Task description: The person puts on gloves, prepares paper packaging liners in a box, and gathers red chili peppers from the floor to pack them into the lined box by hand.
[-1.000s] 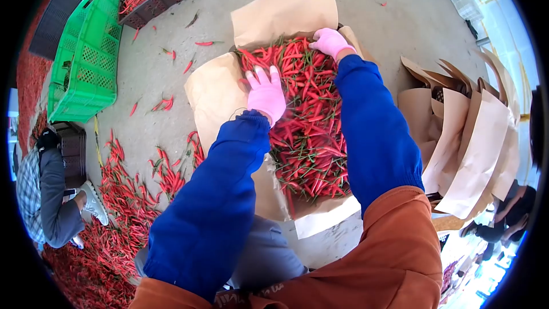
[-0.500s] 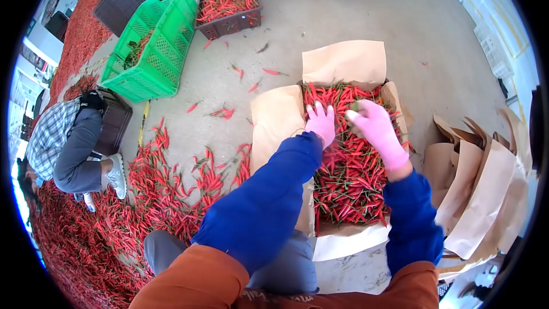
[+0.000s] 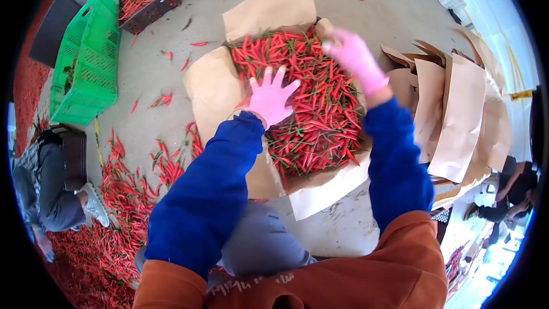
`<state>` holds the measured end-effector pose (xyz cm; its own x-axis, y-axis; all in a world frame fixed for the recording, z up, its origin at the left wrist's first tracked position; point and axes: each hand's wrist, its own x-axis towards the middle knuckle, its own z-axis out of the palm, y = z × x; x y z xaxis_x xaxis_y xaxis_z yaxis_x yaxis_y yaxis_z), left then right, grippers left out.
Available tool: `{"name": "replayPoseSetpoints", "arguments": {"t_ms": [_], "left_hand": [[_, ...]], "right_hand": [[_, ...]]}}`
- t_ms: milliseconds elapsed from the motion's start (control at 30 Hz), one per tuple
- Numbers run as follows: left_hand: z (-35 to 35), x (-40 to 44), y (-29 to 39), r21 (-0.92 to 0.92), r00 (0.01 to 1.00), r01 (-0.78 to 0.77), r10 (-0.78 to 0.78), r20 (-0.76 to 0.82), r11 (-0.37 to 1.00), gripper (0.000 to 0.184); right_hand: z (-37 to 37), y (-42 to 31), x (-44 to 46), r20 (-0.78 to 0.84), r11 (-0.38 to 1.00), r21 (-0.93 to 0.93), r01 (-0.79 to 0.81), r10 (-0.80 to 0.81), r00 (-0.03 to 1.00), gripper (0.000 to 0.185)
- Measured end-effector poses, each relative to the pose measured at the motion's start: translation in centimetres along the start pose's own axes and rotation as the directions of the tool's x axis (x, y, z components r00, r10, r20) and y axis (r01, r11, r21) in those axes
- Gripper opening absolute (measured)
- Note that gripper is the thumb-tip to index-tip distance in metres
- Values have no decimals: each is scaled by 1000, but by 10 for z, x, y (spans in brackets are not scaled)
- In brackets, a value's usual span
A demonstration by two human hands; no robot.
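Red chillies with green stems [image 3: 314, 131] fill a box lined with brown paper [image 3: 214, 88], its flaps folded outward. My left hand [image 3: 271, 96], in a pink glove, rests with spread fingers on the chillies near the box's left side. Over the upper right edge of the box is my right hand [image 3: 355, 60], also pink-gloved and blurred by motion. Its fingertips are close to a small paper flap at the corner [image 3: 324, 27]; whether they touch or hold it I cannot tell.
Loose chillies [image 3: 97, 257] are heaped on the floor at left, beside a seated person [image 3: 54, 189]. A green crate [image 3: 91, 63] and a dark crate of chillies [image 3: 163, 8] stand at upper left. Folded brown paper [image 3: 457, 114] stands at right; another person [image 3: 509, 189] is beyond.
The view has swung right, so the box appears further left and turned. My left hand remains spread on the chillies, while my right hand has moved from over them towards the upper right edge.
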<state>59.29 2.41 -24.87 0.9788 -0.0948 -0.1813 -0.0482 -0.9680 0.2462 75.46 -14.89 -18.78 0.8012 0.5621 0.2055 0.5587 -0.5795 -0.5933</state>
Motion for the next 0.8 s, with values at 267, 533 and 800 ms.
{"name": "replayPoseSetpoints", "arguments": {"t_ms": [267,533,800], "left_hand": [[26,12,-28,132,993,109,-101,-63,985,66],[23,20,-32,135,993,102,-108,37,986,70],[20,-3,-7,-32,988,124,-126,-86,992,68]], "right_hand": [[95,23,-56,40,925,-323,-198,222,974,62],[77,64,-16,399,990,-8,-142,133,907,66],[78,-43,-200,163,952,-303,-47,100,982,74]]}}
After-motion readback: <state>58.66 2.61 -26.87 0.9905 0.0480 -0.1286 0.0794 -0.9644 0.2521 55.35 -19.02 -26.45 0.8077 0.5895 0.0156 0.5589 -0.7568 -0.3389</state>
